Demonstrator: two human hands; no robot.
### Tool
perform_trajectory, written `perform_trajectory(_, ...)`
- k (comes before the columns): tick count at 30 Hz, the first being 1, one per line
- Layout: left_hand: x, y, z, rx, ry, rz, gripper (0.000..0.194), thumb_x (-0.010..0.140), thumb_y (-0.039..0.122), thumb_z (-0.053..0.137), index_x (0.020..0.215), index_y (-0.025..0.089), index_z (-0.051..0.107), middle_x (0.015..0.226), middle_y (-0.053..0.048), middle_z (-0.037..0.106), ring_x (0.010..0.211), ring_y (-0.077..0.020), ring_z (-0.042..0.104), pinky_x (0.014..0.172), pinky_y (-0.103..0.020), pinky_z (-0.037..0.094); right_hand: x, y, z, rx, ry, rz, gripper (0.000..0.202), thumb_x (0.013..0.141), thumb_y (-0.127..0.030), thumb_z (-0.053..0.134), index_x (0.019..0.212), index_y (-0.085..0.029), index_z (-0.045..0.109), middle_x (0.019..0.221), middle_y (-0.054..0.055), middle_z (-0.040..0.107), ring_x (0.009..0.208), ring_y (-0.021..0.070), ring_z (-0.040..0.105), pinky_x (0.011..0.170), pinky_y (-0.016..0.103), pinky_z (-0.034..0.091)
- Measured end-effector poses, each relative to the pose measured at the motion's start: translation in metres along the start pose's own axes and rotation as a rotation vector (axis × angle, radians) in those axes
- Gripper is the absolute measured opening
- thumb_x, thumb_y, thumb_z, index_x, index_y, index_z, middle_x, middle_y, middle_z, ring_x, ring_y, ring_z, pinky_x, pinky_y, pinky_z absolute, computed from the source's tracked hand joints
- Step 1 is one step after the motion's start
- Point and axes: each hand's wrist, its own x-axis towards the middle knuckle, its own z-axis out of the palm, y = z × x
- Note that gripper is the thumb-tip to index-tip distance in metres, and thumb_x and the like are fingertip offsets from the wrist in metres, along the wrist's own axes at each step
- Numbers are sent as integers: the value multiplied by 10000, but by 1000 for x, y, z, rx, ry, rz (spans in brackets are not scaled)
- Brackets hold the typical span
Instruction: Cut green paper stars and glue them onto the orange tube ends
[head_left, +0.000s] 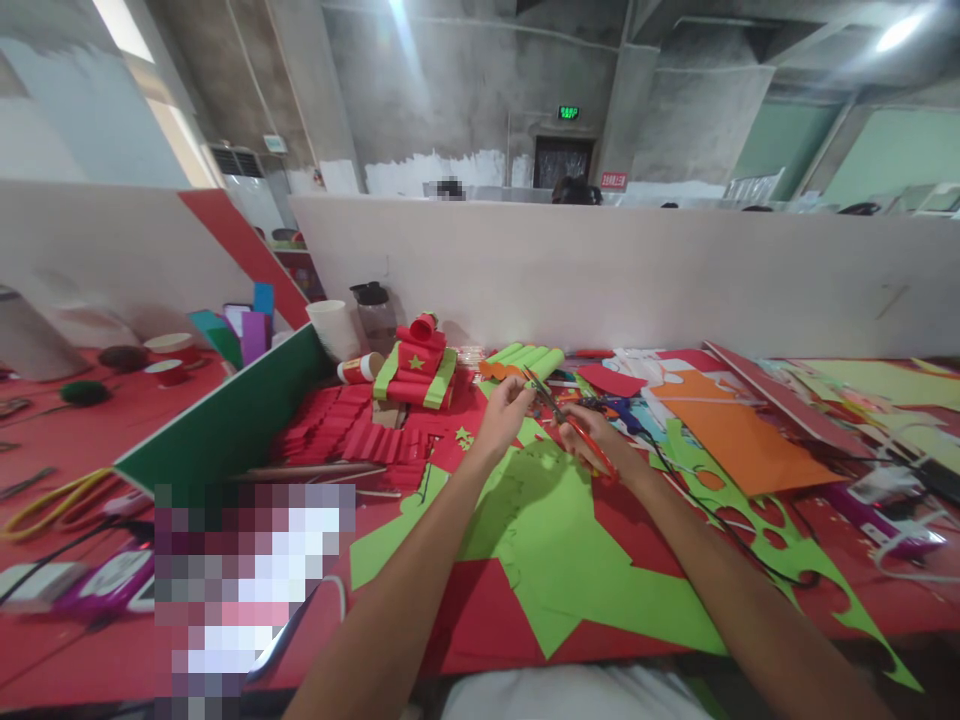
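Note:
My right hand (586, 432) is closed around scissors (550, 397) with red-orange handles; their dark blades point up and left. Close to the blade tips is my left hand (508, 405), its fingers pinched together on something too small to make out. Below both hands lie overlapping light green paper sheets (540, 530) with wavy cut edges, over red paper (480, 610). Just beyond my left hand are light green paper rolls (536, 358). A red and green paper model with a yellow star (415, 365) stands to their left.
Folded red paper strips (352, 430) lie left of my hands, beside an upright green board (232, 400). A white cup (330, 328) and a dark-lidded bottle (375, 315) stand behind. Orange paper (750, 440) and cut green scraps (780, 535) lie right. A white partition (600, 270) closes the back.

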Motion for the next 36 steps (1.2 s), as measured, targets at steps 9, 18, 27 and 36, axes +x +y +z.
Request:
perform_trajectory(9, -4, 1, 1, -5, -43, -27, 239, 777, 362, 664, 751, 193, 497, 705, 32, 584, 683, -127, 598, 623, -229, 443, -5, -3, 2, 43, -13, -41, 492, 843, -713, 556, 909, -227, 520, 617, -60, 495, 352, 69, 397, 317, 189, 353)
perform_trajectory(18, -4, -1, 1, 5, -56, -14, 262, 812, 371, 641, 740, 193, 464, 692, 34, 565, 672, -123, 596, 606, -223, 423, -6, -7, 4, 77, -22, -36, 491, 858, -716, 533, 913, -229, 498, 621, -67, 499, 351, 67, 399, 308, 183, 347)
perform_trajectory(27, -2, -5, 1, 38, -59, 7, 271, 815, 363, 637, 721, 192, 450, 668, 37, 560, 660, -122, 589, 610, -229, 421, -4, -1, 11, 135, 16, -39, 508, 828, -726, 567, 913, -228, 516, 619, -62, 500, 381, 73, 419, 318, 177, 377)
perform_trajectory(36, -4, -3, 1, 40, -70, -6, 230, 797, 336, 624, 708, 191, 470, 729, 4, 614, 696, -142, 611, 628, -242, 444, -3, -5, 16, 215, 140, -11, 501, 829, -716, 569, 909, -226, 506, 587, -72, 515, 343, 63, 402, 292, 166, 367)
